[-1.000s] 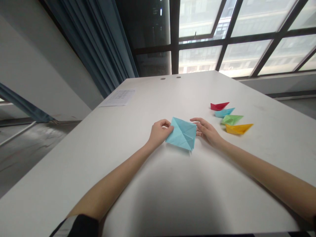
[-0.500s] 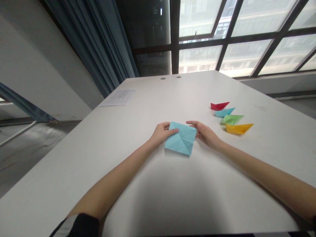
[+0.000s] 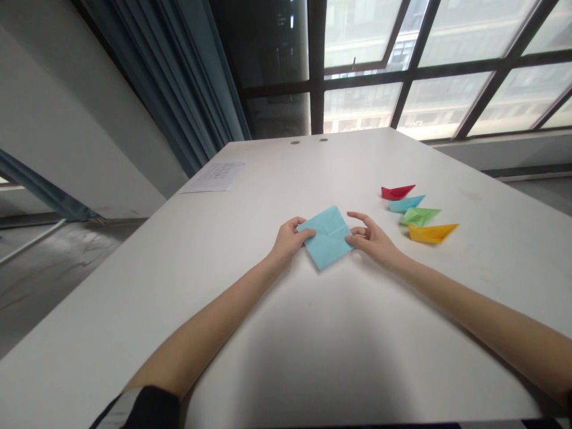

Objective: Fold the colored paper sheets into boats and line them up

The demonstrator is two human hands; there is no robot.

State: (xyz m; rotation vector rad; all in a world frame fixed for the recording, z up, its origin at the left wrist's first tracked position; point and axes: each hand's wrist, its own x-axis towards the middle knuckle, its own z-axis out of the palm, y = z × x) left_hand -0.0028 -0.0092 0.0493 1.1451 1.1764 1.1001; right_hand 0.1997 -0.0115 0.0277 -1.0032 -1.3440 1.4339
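Observation:
A light blue sheet of folded origami paper (image 3: 328, 241) with faint creases is held a little above the white table, one corner pointing toward me. My left hand (image 3: 288, 239) pinches its left corner, thumb on top and fingers underneath. On the other side, my right hand (image 3: 372, 239) grips the right corner between the thumb and curled fingers, its index finger lifted away from the sheet. The fingers beneath the paper are partly hidden.
To the right on the white table (image 3: 277, 369) sit several folded paper boats in a row: red (image 3: 397, 192), blue (image 3: 406, 204), green (image 3: 420, 215) and yellow (image 3: 432, 233). A printed sheet (image 3: 213, 177) lies at the far left edge. Windows and a blue curtain (image 3: 179, 77) stand behind.
The blue paper has been turned, so a corner now points at me and a different face with fewer creases shows. My right thumb has come onto its right corner.

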